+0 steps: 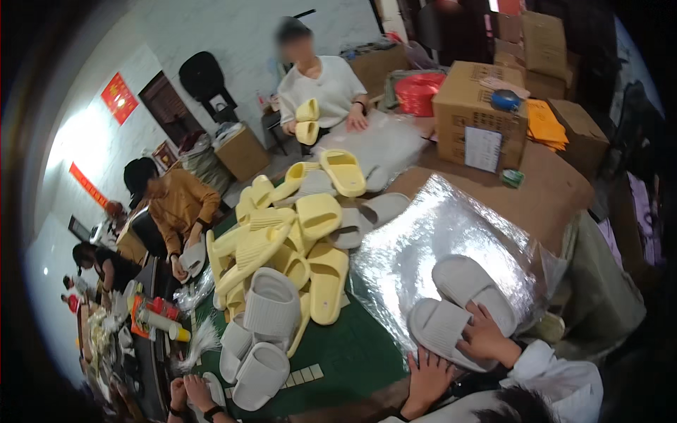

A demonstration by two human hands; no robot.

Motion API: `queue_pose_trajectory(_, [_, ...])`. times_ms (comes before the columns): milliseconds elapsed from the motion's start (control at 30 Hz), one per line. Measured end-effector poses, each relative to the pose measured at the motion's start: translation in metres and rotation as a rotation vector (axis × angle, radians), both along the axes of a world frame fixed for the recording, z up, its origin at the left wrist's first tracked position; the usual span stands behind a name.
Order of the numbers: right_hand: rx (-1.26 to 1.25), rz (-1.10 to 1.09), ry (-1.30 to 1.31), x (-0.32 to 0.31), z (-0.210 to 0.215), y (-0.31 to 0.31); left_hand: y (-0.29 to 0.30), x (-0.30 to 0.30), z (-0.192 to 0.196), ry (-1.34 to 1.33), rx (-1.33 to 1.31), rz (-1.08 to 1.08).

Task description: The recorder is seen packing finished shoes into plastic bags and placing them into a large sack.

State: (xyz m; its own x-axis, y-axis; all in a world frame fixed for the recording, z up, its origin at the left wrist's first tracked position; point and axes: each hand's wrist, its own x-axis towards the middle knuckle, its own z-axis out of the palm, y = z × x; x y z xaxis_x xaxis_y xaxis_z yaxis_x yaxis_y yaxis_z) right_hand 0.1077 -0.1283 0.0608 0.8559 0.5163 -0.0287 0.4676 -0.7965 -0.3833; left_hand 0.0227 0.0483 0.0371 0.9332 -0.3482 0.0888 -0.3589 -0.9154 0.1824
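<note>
My right hand (491, 341) grips a pair of grey slippers (441, 327), its fingers closed at the foot openings, between the near slipper and the one behind it. Close by on the left, my left hand (428, 381) lies palm down with fingers spread, at the near edge of a shiny clear plastic bag (402, 264) under the slippers. My left hand holds nothing. Farther left, several loose grey slippers (271, 307) lie in front of a heap of yellow slippers (261, 247) on the green tabletop (352, 356).
Across the table a person in white (317, 84) holds yellow slippers. At the left, a person in orange (180, 204) handles a grey slipper. Another person's hands (190, 395) are at the lower left. A cardboard box (451, 116) stands at the back right, beside orange packets (543, 123).
</note>
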Motion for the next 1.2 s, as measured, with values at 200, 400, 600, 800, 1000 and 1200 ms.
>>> queue_pose_trajectory(200, [0.065, -0.033, -0.066, -0.006, 0.000, -0.002, -0.003, -0.003, 0.003, -0.029, 0.067, 0.005])
queue_pose_trajectory(400, [0.137, -0.047, -0.127, -0.009, -0.001, 0.005, 0.001, -0.005, 0.001, -0.082, 0.066, 0.014])
queue_pose_trajectory(600, [0.089, -0.014, -0.137, -0.007, -0.004, 0.002, 0.000, -0.006, -0.001, -0.083, 0.058, 0.038])
queue_pose_trajectory(800, [0.132, -0.031, -0.166, -0.009, -0.007, 0.002, -0.002, -0.008, -0.005, -0.116, 0.074, 0.044])
queue_pose_trajectory(1000, [0.114, -0.029, -0.196, -0.008, -0.009, 0.002, -0.001, -0.008, -0.008, -0.107, 0.009, 0.035])
queue_pose_trajectory(1200, [0.138, -0.034, -0.158, -0.008, -0.003, 0.001, -0.002, -0.007, -0.004, -0.122, 0.053, 0.037])
